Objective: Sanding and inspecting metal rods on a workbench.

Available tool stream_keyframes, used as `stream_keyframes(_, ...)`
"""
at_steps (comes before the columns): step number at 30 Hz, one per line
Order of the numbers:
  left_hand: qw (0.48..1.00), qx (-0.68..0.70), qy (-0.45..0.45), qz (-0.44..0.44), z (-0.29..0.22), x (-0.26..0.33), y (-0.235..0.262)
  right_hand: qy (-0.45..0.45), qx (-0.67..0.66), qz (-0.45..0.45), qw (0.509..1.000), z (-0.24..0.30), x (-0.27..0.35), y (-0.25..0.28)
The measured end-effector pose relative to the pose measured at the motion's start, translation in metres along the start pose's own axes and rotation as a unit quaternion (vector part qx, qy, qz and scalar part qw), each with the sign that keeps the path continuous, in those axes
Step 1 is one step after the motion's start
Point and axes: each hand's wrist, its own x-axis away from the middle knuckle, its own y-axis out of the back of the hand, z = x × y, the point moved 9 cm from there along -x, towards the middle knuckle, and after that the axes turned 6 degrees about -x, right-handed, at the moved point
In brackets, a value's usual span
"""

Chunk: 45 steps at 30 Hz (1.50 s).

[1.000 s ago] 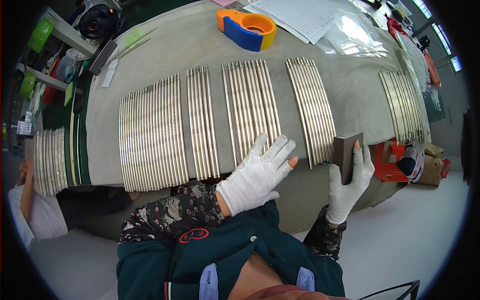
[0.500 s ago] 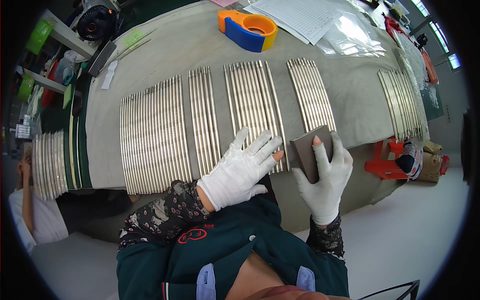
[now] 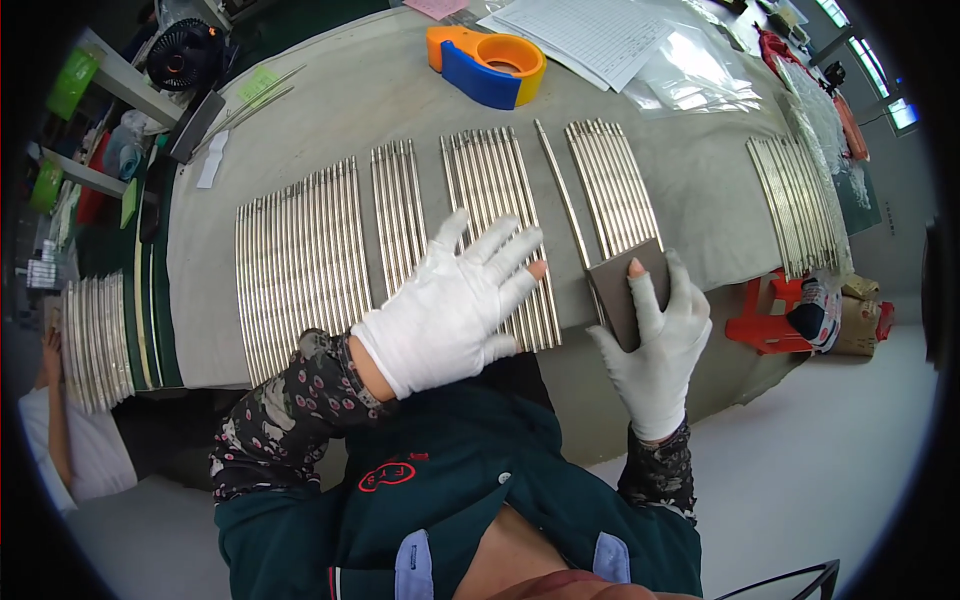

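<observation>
My left hand (image 3: 445, 305), in a white glove with bare fingertips, lies flat with fingers spread across a group of silvery metal rods (image 3: 490, 185). My right hand (image 3: 660, 350), gloved alike, grips a grey-brown rectangular block (image 3: 622, 290), thumb side and a bare fingertip against it. The block covers the near ends of another rod group (image 3: 614, 185). Between these two groups lies a single rod (image 3: 562, 190), its near end close to the block. Left of my left hand are a narrow rod group (image 3: 397, 205) and a wide one (image 3: 300, 270).
More rods (image 3: 792, 210) lie at the table's right end. An orange and blue tape dispenser (image 3: 478, 75), paper sheets (image 3: 580, 35) and clear plastic bags (image 3: 695, 80) are at the back. A red stool (image 3: 755, 335) stands right. Another person's white sleeve (image 3: 95, 440) shows at the left.
The single rod has come away from the middle group, shifting right toward the block. My left hand has moved left and slightly farther over the rods. My right hand still holds the block.
</observation>
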Motion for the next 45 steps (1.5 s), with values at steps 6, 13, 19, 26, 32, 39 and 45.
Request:
stream_keyframes(6,0.992,-0.084,0.067,-0.058,0.077,-0.038,0.010,-0.024,0.050,0.019,0.998,-0.009,-0.016,-0.016)
stream_keyframes(13,0.989,0.009,0.134,-0.067,0.122,-0.081,-0.005,0.016,-0.040,0.040,0.998,0.010,0.004,-0.007)
stream_keyframes(19,0.970,-0.058,0.211,-0.110,0.129,-0.093,-0.007,0.020,-0.046,0.065,0.997,0.022,0.008,-0.021)
stream_keyframes(26,0.951,-0.044,0.276,-0.130,0.141,-0.097,-0.015,0.017,-0.039,0.052,0.998,0.018,0.010,-0.027)
stream_keyframes(32,0.936,-0.028,0.335,-0.100,0.144,-0.093,-0.010,0.028,-0.026,0.028,0.999,0.021,0.010,-0.024)
stream_keyframes(39,0.899,0.184,0.330,-0.222,0.146,-0.080,0.001,0.037,-0.060,-0.004,0.998,0.016,0.021,-0.026)
stream_keyframes(45,0.747,0.549,0.282,-0.248,0.129,-0.065,0.018,0.044,-0.042,-0.067,0.996,0.010,0.028,-0.028)
